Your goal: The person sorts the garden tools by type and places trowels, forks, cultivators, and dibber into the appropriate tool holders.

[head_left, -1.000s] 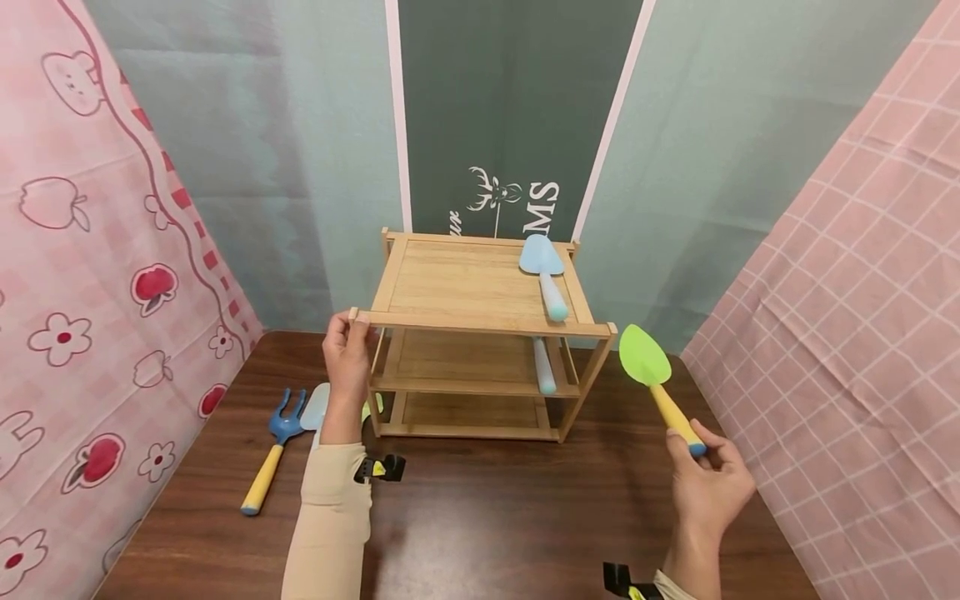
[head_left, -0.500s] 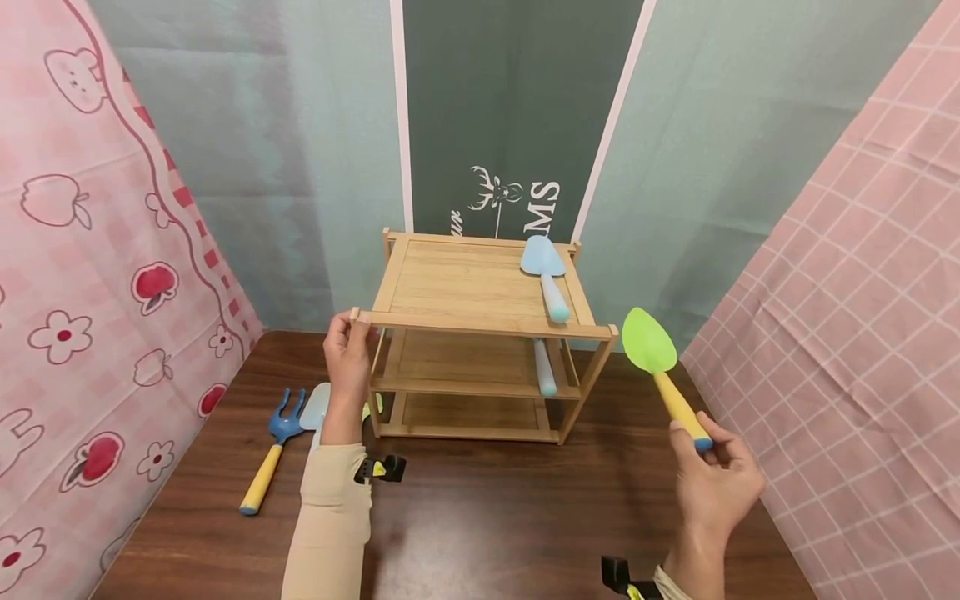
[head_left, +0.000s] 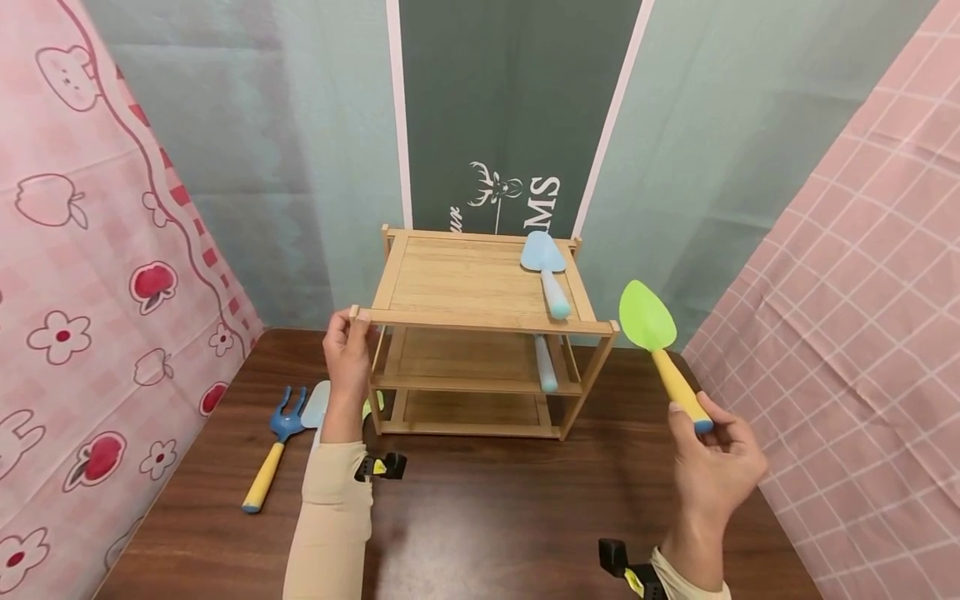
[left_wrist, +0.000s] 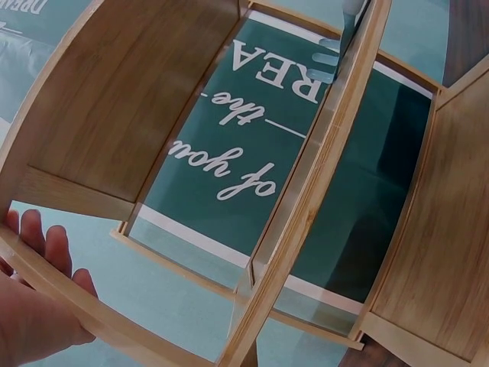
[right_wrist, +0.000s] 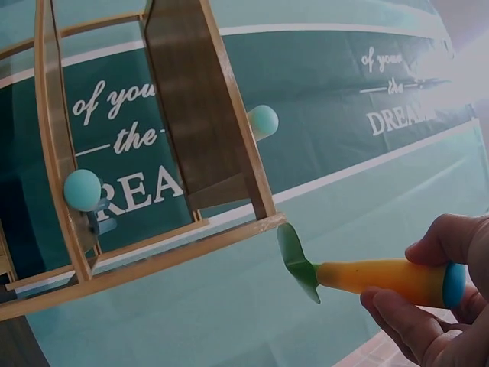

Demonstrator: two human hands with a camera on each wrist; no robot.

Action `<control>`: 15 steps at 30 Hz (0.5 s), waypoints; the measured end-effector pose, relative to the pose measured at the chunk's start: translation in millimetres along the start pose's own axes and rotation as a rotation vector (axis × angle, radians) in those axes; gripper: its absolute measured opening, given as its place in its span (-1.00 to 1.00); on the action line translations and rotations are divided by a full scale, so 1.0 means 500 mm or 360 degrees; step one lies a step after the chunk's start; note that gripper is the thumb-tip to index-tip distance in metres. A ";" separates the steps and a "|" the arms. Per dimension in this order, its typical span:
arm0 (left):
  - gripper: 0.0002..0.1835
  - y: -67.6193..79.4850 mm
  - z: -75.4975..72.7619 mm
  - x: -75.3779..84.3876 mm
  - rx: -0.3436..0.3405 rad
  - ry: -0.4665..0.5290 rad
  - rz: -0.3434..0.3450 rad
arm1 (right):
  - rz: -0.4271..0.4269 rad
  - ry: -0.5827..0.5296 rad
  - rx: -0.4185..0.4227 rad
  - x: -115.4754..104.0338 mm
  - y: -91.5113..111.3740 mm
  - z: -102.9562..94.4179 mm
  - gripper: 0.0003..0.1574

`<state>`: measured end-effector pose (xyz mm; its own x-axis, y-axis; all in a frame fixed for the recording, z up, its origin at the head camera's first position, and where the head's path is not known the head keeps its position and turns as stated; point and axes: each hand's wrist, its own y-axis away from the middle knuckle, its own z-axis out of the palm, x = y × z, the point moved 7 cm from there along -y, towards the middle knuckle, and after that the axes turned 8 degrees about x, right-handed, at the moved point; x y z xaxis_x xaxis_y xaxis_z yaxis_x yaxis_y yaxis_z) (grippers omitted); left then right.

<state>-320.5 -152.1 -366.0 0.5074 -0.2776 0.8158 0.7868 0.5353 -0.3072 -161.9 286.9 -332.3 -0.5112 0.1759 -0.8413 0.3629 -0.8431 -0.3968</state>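
Observation:
My left hand (head_left: 348, 358) grips the front left corner of a three-tier wooden shelf (head_left: 480, 317); in the left wrist view its fingers (left_wrist: 57, 246) wrap behind the frame. Off the shelf's right side, my right hand (head_left: 716, 454) holds a toy trowel (head_left: 648, 321) by the end of its yellow, blue-tipped handle. The trowel's green blade points up and away, level with the top tier. A pale blue trowel (head_left: 543, 252) lies on the top tier at the right. On the middle tier rests a tool with a pale blue handle (head_left: 545, 364), its head mostly hidden.
Left of the shelf on the dark wooden table (head_left: 495, 517) lies a blue toy fork (head_left: 286, 423) with a yellow handle. Beside it, a pale blue tool (head_left: 317, 404) and a green blade (head_left: 372, 405) are partly covered by my left arm. Curtains (head_left: 847, 275) enclose the table.
My right hand has risen slightly and shifted a little right, bringing the green-bladed trowel from beside the shelf's front corner up to top-tier height. The left hand keeps its hold.

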 end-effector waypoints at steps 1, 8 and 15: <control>-0.81 0.000 -0.001 0.000 0.0001 0.0001 0.0001 | -0.0010 -0.0010 -0.0003 -0.002 0.000 0.002 -0.66; -0.83 0.000 -0.001 0.000 0.0000 0.0002 0.0007 | -0.0063 -0.0165 -0.0065 -0.024 0.005 0.028 -0.65; -0.83 -0.001 -0.001 -0.001 0.0006 0.0021 0.0002 | -0.0046 -0.0362 -0.0124 -0.023 0.012 0.048 -0.65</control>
<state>-320.8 -152.9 -366.5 0.5128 -0.2873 0.8090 0.7849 0.5386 -0.3063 -172.4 267.4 -316.1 -0.6814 0.0730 -0.7282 0.3999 -0.7962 -0.4540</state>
